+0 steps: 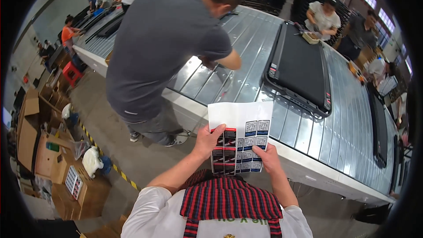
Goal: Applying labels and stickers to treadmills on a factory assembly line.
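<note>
Label sheet: A white label sheet (240,112) stands up before the wearer's chest at the conveyor's near side, clear of the rollers; whether it is one creased sheet or two overlapping cannot be told.
Labels used: The upper part shows bare white backing, which may mean some labels are gone, though it could simply be blank.
Labels left: Black-and-red labels fill the lower left and grey-and-blue ones the right; none is visibly lifted, so the handwork looks partway at most.
Black machine: A flat black machine (304,66) lies on the metal conveyor (249,29), red-and-white marks at its near corners; their source is unclear.
Left hand: The left hand (205,142) pinches the sheet's left edge, thumb on the front, fingers hidden behind.
Right hand: The right hand (270,158) grips the right edge lower down, thumb across the printed labels, other fingers largely out of sight; no loose label shows in either hand.
Co-worker: A person in a grey shirt (154,44) leans over the conveyor, ahead and to the left.
</note>
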{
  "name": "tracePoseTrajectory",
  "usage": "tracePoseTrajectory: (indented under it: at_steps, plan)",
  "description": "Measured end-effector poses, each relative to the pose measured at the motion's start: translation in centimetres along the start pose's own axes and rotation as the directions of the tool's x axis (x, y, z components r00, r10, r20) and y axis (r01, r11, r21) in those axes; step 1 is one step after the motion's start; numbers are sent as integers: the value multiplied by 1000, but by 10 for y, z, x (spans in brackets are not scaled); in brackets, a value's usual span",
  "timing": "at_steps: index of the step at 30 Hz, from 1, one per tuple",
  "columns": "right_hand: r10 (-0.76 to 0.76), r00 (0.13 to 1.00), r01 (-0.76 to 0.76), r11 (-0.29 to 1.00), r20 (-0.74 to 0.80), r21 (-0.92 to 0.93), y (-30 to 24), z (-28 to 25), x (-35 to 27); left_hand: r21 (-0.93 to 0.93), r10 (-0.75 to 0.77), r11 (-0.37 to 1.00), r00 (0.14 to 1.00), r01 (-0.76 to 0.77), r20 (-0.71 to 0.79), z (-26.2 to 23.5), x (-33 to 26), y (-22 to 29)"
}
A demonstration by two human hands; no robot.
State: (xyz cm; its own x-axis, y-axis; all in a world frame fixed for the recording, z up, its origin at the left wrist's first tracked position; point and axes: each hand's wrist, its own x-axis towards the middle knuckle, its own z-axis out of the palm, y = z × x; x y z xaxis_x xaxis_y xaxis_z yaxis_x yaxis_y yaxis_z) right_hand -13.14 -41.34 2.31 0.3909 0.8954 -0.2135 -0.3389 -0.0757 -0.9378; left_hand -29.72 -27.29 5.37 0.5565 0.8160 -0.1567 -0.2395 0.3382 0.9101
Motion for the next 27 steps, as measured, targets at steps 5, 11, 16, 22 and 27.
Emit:
tracePoseTrajectory:
  at_steps: [5,11,16,22,27]
  plan:
    - [6,998,-4,999,-65,36,8,-30,-2,170,-96,981,995,94,-1,22,2,-14]
    - [-39,991,44,998,-126,44,8,-66,-7,224,80,971,996,-89,49,68,20,-49]
    - [-10,998,9,1000,-63,-18,16,-63,9,542,183,821,982,-180,48,65,10,-44]
    - [-353,920,216,817,-167,-535,1,-77,40,728,294,634,952,-262,87,49,-8,-18]
    - [-580,782,540,446,230,-714,-54,-31,33,812,241,457,930,-362,278,21,-5,-25]
